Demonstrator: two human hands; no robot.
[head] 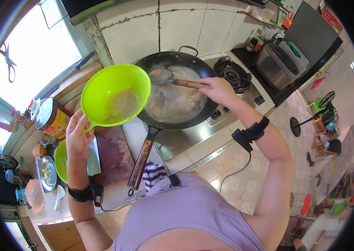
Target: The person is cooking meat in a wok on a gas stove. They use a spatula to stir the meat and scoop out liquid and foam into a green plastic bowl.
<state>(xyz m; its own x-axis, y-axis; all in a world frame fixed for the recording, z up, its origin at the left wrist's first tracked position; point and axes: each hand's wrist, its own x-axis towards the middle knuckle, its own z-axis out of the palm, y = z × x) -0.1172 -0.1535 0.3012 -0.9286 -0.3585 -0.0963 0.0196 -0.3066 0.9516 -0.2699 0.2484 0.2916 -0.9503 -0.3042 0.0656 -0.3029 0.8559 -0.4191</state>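
Observation:
With my left hand (79, 131) I grip the handle of a lime-green plastic basin (101, 84), tilted at the left rim of a black wok (195, 120). A little cloudy liquid lies in the basin's bottom. My right hand (216, 89) is closed around the wooden handle of a spatula (188, 84). Its metal blade is in the wok at the upper left, with a pale piece of food on it. Cloudy, foamy liquid (177, 105) fills the wok, and more pale pieces show through it. The wok's long handle (142, 163) points toward my body.
The wok sits on a steel gas stove; a second burner (232, 73) is at its right. A cleaver (94, 157) rests on a stained cutting board (114, 153) beside a green colander (60, 160). A plate of chopped food (48, 172) and a white spoon (59, 196) are farther left.

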